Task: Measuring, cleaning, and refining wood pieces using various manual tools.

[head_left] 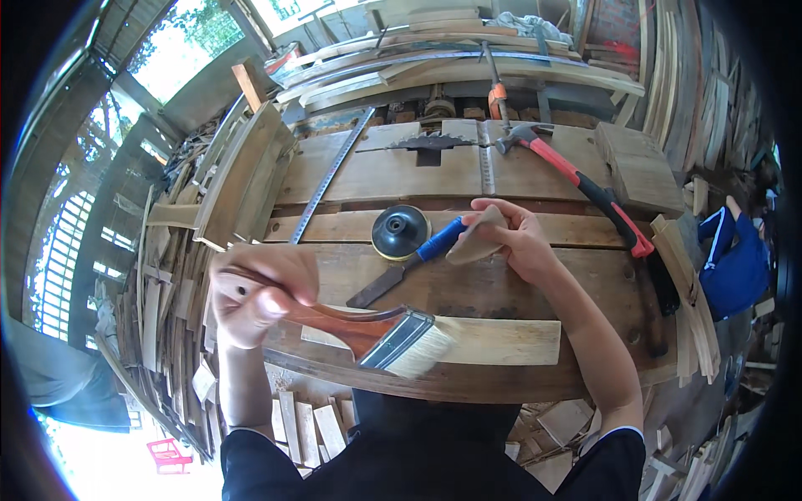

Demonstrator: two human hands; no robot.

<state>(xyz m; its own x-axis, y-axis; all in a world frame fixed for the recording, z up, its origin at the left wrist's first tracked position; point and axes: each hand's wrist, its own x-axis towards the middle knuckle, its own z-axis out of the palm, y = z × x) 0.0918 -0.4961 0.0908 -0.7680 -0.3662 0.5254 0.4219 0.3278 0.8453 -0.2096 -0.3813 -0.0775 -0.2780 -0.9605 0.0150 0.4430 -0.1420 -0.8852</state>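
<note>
My left hand (266, 288) gripped the brush (368, 329) by its handle, bristles over the pale board (514, 342) along the desk's (585, 280) near edge; my right hand (528, 242) pinched a tan sheet (476, 242). The board seemed bare; whether any brushing was done, I couldn't tell.

Daylight glaring through the upper-left opening (184, 58), fisheye-bent edges, black rim, left grip (263, 288) slightly blurred

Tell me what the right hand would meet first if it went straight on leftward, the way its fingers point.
Probably the blue-handled tool: its handle shows just left of the tan piece the right hand holds. Height is unclear, so the hand might pass above it.
</note>
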